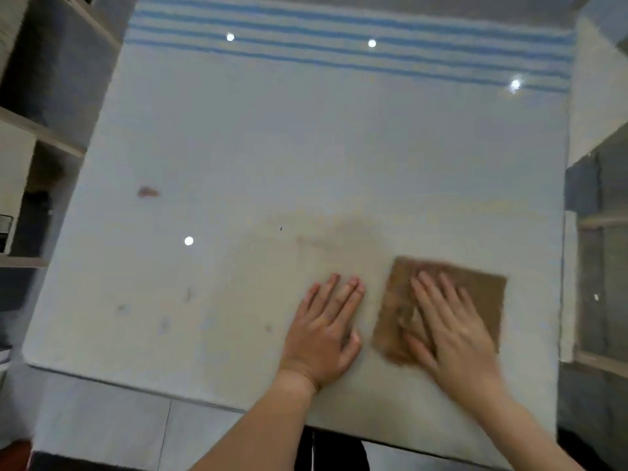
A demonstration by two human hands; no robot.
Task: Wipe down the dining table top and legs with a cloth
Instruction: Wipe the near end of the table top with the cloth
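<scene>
Tabletop white and glossy, across nearly the whole view, near edge toward the person. Blue stripes in a band along the far end. Open shelves to the left of the tabletop, blurred, contents too dim to tell. Wood-framed panels to the right, likewise blurred. Pale tiled floor below the near left corner. Faint tan smudge spread over the middle of the near half.

Two bare forearms up from the bottom edge, over the near edge of the tabletop.

Cloth brown, roughly square, flat on the tabletop at the near right, close to the right edge but short of it.

Right hand palm down on the left part of the cloth, fingers straight and slightly spread, pointing away. Presses flat, curled round nothing. Outline blurred, as is the cloth's near left corner.

Left hand just beside the cloth on its left, apart from it by a narrow strip of bare surface. Palm down, fingers straight and close together, thumb toward the cloth. Rests on the bare tabletop, with nothing in it.

Small reddish stain on the left half, well apart from both hands. Fainter specks toward the near left corner. Round bright glints scattered over the surface, three near the stripes and one left of the smudge.
</scene>
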